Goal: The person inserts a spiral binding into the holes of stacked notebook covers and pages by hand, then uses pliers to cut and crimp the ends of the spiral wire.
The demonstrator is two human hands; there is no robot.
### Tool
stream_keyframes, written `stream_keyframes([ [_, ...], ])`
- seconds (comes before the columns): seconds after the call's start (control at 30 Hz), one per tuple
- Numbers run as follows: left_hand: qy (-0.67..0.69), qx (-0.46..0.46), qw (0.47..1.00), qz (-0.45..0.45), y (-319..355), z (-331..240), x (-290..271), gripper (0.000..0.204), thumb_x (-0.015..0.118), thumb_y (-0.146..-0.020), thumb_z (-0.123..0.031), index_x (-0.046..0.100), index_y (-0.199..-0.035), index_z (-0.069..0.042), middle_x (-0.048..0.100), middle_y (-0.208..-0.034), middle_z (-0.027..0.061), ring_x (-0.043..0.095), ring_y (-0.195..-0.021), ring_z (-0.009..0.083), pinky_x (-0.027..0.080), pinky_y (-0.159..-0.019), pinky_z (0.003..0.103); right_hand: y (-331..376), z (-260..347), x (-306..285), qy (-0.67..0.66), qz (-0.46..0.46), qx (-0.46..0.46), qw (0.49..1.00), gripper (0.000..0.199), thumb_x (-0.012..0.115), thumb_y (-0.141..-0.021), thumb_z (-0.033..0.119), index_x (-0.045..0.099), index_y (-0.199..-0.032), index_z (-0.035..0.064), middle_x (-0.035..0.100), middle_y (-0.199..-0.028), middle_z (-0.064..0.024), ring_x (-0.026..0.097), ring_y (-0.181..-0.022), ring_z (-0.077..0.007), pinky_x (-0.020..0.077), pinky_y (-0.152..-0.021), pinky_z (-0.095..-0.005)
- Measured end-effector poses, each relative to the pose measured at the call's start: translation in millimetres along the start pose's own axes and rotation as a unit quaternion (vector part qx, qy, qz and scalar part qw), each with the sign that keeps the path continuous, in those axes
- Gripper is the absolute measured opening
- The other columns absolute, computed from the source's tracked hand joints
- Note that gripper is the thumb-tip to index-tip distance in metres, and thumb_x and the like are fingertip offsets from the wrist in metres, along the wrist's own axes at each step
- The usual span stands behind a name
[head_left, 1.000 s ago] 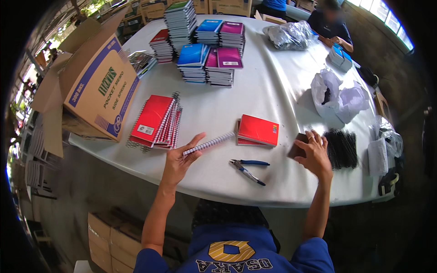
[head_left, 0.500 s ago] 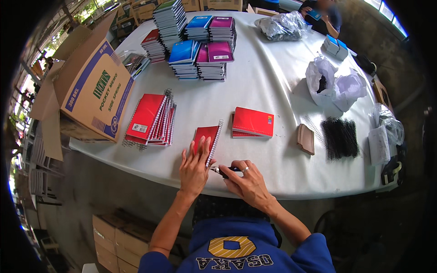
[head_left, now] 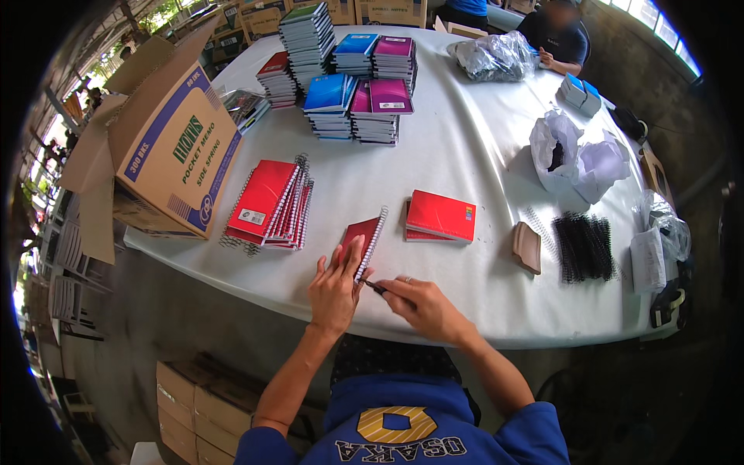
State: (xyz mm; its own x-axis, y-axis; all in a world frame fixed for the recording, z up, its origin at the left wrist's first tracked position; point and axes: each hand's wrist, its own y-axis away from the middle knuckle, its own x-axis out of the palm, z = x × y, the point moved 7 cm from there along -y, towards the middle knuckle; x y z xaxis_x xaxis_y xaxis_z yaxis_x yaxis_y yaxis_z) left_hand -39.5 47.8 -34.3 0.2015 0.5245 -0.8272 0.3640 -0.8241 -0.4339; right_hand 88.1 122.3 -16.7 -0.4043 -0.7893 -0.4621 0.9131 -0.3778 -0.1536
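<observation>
Pliers [head_left: 374,286] taken up, brown block [head_left: 526,248] released.
The red spiral notebook [head_left: 360,232], raised before, now lies under the left hand [head_left: 335,291]; the right hand [head_left: 425,306] holds the pliers at the coil's [head_left: 374,245] near end, the block right of that grip.

The wearer's hands [head_left: 335,291] number two, the pliers [head_left: 375,287] one.
</observation>
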Motion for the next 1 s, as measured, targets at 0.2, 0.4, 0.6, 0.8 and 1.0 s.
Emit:
stream_keyframes([
  [0.2,-0.097,0.056,0.992,-0.052,-13,-5,-25,0.059,0.064,-0.089,-0.033,0.047,-0.143,-0.013,0.063,-0.129,0.0046,0.059,-0.118,0.0318,0.044,-0.100,0.049,-23,-4,-26,-0.031,0.100,-0.006,0.995,0.026,0.060,-0.093,0.012,0.064,-0.116,0.0011,0.064,-0.084,-0.0140,0.060,-0.069,-0.0250,0.0484,-0.063,-0.0368],
  [0.4,-0.185,0.107,0.971,-0.108,-45,-6,-118,0.062,0.064,-0.088,-0.034,0.047,-0.144,-0.013,0.058,-0.136,0.0026,0.047,-0.132,0.0304,0.037,-0.107,0.048,-26,-15,-52,0.316,-0.086,-0.110,0.938,0.024,0.067,-0.090,0.015,0.069,-0.112,0.0051,0.063,-0.106,-0.0167,0.058,-0.101,-0.0320,0.0474,-0.087,-0.0409],
  [0.6,0.206,0.050,0.975,-0.066,-81,88,-156,0.063,0.061,-0.088,-0.045,0.051,-0.142,-0.015,0.050,-0.145,0.0070,0.043,-0.137,0.0302,0.032,-0.112,0.045,-81,9,-22,-0.057,-0.110,-0.079,0.989,0.043,0.072,-0.085,0.008,0.059,-0.125,0.0061,0.051,-0.133,-0.0133,0.054,-0.118,-0.0281,0.0459,-0.096,-0.0408],
  [0.8,0.467,0.118,0.875,0.045,-98,107,-150,0.080,0.056,-0.088,-0.058,0.041,-0.145,-0.004,0.044,-0.147,0.0182,0.031,-0.143,0.0304,0.023,-0.117,0.042,-162,68,-1,-0.345,-0.066,-0.108,0.930,0.042,0.070,-0.082,0.000,0.061,-0.123,0.0031,0.059,-0.127,-0.0119,0.057,-0.119,-0.0233,0.0502,-0.093,-0.0378],
  [1.0,0.587,-0.131,0.797,0.060,-126,197,-128,0.081,0.057,-0.096,-0.045,0.018,-0.154,-0.005,0.039,-0.150,0.0121,0.039,-0.135,0.0202,0.030,-0.113,0.037,-191,106,23,0.049,-0.223,-0.382,0.896,0.043,0.062,-0.076,-0.007,0.064,-0.118,0.0046,0.066,-0.117,-0.0134,0.061,-0.113,-0.0317,0.0510,-0.090,-0.0378],
])
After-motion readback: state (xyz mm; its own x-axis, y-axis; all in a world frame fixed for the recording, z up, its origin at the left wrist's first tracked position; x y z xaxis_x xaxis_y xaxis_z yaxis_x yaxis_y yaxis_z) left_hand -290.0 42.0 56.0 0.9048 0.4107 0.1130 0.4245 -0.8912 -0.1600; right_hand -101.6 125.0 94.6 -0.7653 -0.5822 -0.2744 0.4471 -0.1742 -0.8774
